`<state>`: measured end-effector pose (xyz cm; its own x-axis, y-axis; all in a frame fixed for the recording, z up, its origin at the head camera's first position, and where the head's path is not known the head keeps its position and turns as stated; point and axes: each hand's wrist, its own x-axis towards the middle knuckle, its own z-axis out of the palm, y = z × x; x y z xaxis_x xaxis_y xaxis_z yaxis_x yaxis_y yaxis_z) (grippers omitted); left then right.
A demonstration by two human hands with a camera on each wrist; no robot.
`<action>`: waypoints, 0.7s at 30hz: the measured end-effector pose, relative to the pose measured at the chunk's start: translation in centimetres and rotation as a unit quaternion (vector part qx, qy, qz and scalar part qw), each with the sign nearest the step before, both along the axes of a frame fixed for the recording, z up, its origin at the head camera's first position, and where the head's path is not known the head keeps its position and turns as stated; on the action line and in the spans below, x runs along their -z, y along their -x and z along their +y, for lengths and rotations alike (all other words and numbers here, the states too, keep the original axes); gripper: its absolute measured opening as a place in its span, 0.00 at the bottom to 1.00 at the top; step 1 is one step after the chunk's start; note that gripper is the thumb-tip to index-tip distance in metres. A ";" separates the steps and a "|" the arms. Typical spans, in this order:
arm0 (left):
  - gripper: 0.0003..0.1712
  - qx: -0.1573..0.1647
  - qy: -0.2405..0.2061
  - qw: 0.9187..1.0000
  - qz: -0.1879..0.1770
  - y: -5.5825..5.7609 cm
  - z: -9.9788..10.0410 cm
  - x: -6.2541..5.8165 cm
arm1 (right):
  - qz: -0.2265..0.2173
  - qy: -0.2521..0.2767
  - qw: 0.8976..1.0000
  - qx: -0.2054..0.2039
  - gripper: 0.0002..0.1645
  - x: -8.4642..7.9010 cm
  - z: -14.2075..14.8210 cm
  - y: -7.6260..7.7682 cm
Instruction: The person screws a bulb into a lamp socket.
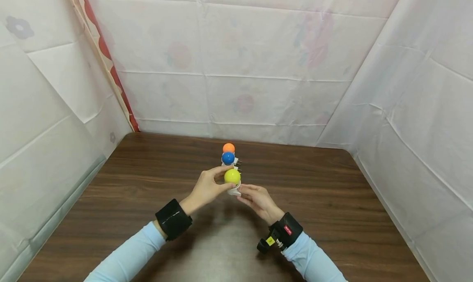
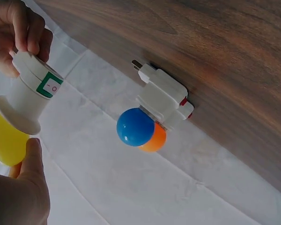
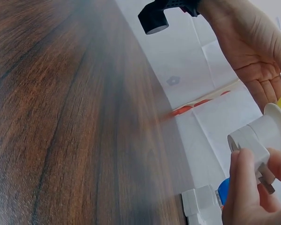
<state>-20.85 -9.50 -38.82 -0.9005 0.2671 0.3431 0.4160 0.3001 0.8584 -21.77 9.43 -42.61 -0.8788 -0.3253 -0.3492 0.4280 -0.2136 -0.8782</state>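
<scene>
In the head view my left hand [image 1: 207, 188] grips a yellow bulb [image 1: 232, 176] between thumb and fingers. Under the bulb is a white plug-in lamp socket [image 2: 33, 89] with a green-framed rocker switch [image 2: 49, 86]. My right hand [image 1: 261, 202] pinches the base of this socket by its plug end, and a metal prong [image 3: 267, 185] shows near those fingers in the right wrist view. The bulb sits at the socket's flared mouth; how far it is screwed in is hidden. Both hands hold the pair above the table.
Beyond the hands, a blue bulb [image 2: 136, 127] and an orange bulb [image 2: 154, 139] stand in white plug-in sockets [image 2: 163, 91], one behind the other, prongs pointing right in the head view. The brown wooden table [image 1: 318, 183] is bordered by white sheets [image 1: 236, 101].
</scene>
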 end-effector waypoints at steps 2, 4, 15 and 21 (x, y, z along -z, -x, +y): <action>0.31 0.005 0.000 1.000 -0.003 0.0 -0.1 0.0 | -0.003 -0.001 1.000 -0.004 0.26 0.0 0.0 0.0; 0.30 0.009 -0.002 1.000 -0.011 0.0 -0.2 -0.2 | -0.001 -0.002 1.000 -0.009 0.26 0.1 0.0 -0.1; 0.28 0.065 0.046 0.996 -0.039 -1.1 -0.5 -2.9 | -0.004 -0.009 1.000 -0.028 0.26 0.4 0.3 -0.2; 0.29 0.102 0.063 0.991 -0.055 0.0 -1.0 -1.9 | 0.000 -0.003 0.999 -0.034 0.26 0.4 0.4 -0.2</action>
